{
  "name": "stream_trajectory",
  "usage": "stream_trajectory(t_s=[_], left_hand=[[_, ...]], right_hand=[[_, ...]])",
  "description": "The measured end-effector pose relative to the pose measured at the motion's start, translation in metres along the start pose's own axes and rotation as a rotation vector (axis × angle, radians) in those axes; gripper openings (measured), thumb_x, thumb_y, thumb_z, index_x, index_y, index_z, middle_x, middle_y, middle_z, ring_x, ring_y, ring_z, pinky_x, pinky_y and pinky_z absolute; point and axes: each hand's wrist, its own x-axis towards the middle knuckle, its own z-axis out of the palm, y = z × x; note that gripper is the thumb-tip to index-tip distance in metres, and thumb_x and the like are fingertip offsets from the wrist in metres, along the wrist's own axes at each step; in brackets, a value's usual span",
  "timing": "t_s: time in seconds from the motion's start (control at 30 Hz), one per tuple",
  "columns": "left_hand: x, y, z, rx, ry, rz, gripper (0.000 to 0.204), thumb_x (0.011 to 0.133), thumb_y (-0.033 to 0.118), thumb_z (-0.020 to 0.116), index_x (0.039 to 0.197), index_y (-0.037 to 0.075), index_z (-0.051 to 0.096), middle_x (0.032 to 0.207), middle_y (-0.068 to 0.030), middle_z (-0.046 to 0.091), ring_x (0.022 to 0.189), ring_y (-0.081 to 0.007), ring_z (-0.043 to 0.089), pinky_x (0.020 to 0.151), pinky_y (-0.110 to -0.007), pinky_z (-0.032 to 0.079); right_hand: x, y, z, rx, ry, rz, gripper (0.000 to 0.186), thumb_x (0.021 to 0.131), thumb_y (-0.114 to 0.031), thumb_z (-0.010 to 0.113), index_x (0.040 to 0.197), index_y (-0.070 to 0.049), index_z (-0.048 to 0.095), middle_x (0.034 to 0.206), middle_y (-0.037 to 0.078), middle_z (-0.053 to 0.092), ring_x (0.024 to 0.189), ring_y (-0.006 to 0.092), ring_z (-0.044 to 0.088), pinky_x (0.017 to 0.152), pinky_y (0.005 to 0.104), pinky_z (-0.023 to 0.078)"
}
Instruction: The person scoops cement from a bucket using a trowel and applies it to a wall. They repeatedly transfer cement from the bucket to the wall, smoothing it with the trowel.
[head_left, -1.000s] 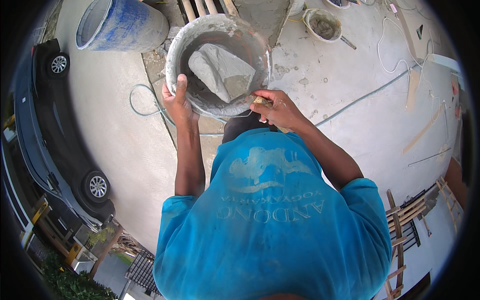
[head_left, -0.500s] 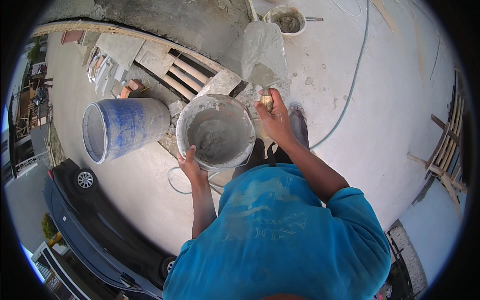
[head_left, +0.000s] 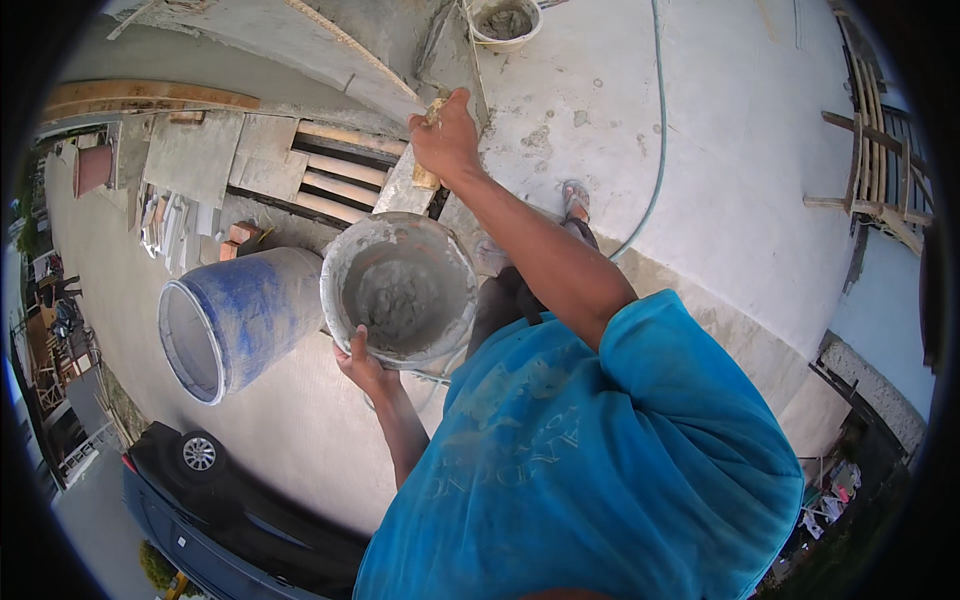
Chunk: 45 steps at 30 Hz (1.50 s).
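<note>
A blue barrel (head_left: 265, 315) crowds the left side of my bucket (head_left: 335, 300), with pale poles (head_left: 345, 190) lying just beyond and a hose (head_left: 658, 130) curving across the floor to the right; half a second ago the trowel (head_left: 425, 180) showed its laden blade, while now my right hand (head_left: 447, 140) has reached farther out and the blade is hidden. My right fingers are wrapped around its handle; my left hand (head_left: 368, 372) grips the mortar-filled bucket, thumb over the rim.
</note>
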Motion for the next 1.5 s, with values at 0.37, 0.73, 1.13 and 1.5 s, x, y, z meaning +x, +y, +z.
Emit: stream_trajectory(t_s=[0.37,0.73,1.13,1.5], left_hand=[[0.008,-0.008,-0.007,-0.058,-0.06,-0.037,0.056,0.083,0.0,0.073,0.133,-0.002,0.048,0.122,-0.0174,0.061,0.109,-0.031,0.065,0.095,-0.047,0.056],[0.005,-0.007,0.006,-0.098,-0.119,-0.015,0.056,0.087,0.002,0.067,0.137,-0.003,0.044,0.126,-0.02,0.057,0.111,-0.0324,0.065,0.091,-0.047,0.058],[-0.014,0.006,-0.029,0.017,-0.027,0.018,0.053,0.082,-0.001,0.068,0.131,-0.005,0.049,0.123,-0.0214,0.061,0.107,-0.0327,0.067,0.092,-0.049,0.058],[-0.023,0.001,-0.028,0.021,0.022,0.0,0.055,0.081,0.002,0.069,0.131,-0.005,0.049,0.121,-0.0214,0.061,0.105,-0.0329,0.067,0.091,-0.048,0.058]], right_hand=[[-0.016,-0.109,-0.012,0.021,0.006,-0.214,0.052,0.085,-0.012,0.065,0.114,0.014,0.031,0.095,0.036,0.063,0.088,0.0424,0.071,0.077,0.0457,0.056],[-0.062,-0.046,-0.089,0.727,-0.183,0.158,0.042,0.093,-0.011,0.068,0.128,-0.009,0.045,0.088,0.008,0.055,0.058,0.0144,0.056,0.046,0.0315,0.049],[0.048,0.099,0.018,0.664,-0.111,0.527,0.041,0.087,-0.006,0.066,0.124,-0.006,0.048,0.084,0.011,0.055,0.055,0.0199,0.056,0.045,0.0404,0.05],[0.022,0.002,0.001,0.573,-0.066,0.187,0.029,0.087,-0.002,0.063,0.108,-0.003,0.043,0.08,0.011,0.055,0.05,0.0178,0.055,0.039,0.0364,0.046]])
